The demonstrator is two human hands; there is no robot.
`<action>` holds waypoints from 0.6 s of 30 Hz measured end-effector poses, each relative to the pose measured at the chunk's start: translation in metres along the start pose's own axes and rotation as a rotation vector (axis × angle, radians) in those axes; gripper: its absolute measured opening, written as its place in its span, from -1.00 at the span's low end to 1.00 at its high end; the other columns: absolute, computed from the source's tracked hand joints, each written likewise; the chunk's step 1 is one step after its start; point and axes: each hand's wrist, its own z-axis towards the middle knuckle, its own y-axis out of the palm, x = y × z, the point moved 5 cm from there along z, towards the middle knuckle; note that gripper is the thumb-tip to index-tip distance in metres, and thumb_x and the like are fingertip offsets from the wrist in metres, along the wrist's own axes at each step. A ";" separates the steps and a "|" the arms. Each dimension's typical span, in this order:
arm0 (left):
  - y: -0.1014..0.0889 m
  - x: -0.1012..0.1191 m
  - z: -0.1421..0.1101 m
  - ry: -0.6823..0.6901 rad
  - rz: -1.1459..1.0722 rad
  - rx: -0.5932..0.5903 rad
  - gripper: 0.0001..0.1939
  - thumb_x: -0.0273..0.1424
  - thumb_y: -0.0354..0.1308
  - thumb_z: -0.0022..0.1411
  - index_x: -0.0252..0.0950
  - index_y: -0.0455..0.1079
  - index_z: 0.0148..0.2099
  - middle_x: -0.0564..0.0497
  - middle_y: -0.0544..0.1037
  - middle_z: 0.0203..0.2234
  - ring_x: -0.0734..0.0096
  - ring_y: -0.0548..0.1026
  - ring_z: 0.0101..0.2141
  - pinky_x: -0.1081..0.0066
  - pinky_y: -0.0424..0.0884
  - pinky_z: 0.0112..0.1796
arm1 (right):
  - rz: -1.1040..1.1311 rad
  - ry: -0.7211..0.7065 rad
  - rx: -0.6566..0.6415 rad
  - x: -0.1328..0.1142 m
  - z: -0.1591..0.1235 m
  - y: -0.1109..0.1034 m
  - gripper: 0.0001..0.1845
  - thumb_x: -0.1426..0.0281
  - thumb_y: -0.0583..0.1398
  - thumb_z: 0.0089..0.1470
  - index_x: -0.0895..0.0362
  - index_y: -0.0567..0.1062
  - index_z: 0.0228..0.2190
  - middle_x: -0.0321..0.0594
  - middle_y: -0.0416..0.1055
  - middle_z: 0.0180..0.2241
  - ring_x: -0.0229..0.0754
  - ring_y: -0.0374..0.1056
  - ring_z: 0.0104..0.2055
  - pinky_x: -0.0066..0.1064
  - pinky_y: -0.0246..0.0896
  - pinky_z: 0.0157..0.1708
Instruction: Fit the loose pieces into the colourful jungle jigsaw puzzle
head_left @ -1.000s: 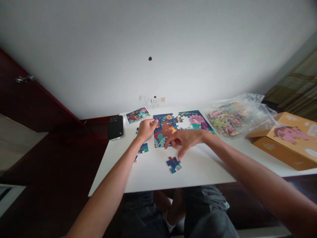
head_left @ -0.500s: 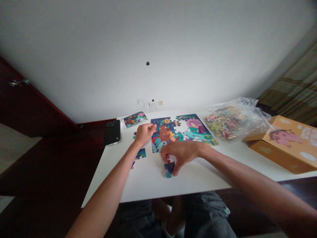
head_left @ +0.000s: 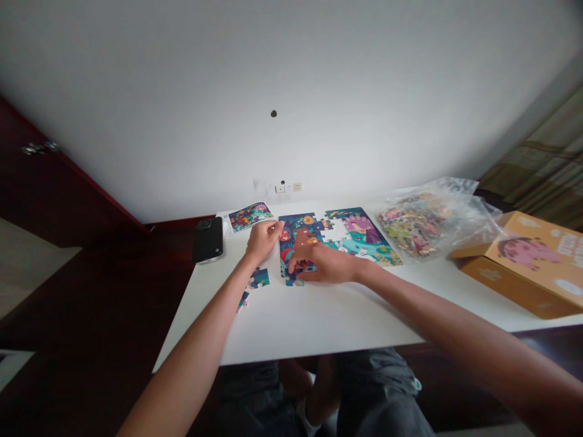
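A blue jigsaw piece (head_left: pixel 294 281) at the near edge of the part-built puzzle (head_left: pixel 362 229), pinched in the right hand (head_left: pixel 327 262).
The left hand (head_left: pixel 264 241) is curled at the puzzle's left edge, thumb and fingertips pressed together. Left of the puzzle, toward the person, lie loose pieces (head_left: pixel 260 278), partly behind the left forearm; farther left are a picture sheet (head_left: pixel 250 216) and a black phone (head_left: pixel 208 240). Right of the puzzle on the tabletop (head_left: pixel 355 321) sit a clear bag (head_left: pixel 412 224) of pieces and, beyond it, an orange box (head_left: pixel 523 261).
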 end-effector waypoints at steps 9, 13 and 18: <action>0.000 -0.001 0.000 0.002 0.016 -0.003 -0.49 -0.06 0.02 0.38 -0.26 0.27 -0.54 0.10 0.31 -0.64 0.44 0.27 -0.56 0.38 0.12 -0.42 | -0.013 0.127 0.154 0.025 -0.003 -0.010 -0.42 0.44 0.27 0.14 0.12 0.46 0.20 -0.21 0.56 -0.25 -0.24 0.39 -0.34 -0.41 0.29 -0.28; 0.002 -0.004 -0.002 0.005 0.098 -0.020 -0.48 -0.07 0.01 0.40 -0.25 0.29 -0.53 0.09 0.30 -0.65 0.43 0.27 -0.56 0.37 0.12 -0.43 | 0.121 0.137 0.194 0.035 -0.004 -0.015 -0.54 0.38 0.26 0.16 0.11 0.50 0.11 -0.21 0.59 -0.21 -0.22 0.46 -0.27 -0.42 0.34 -0.25; 0.003 0.003 -0.005 0.104 0.362 -0.023 -0.64 -0.21 0.09 0.39 -0.23 0.45 -0.44 0.04 0.48 -0.52 0.34 0.44 -0.42 0.35 0.30 -0.30 | 0.106 0.358 0.438 0.087 -0.025 -0.057 -0.72 0.39 0.26 0.12 0.13 0.57 -0.09 -0.17 0.63 -0.26 -0.18 0.52 -0.28 -0.42 0.37 -0.30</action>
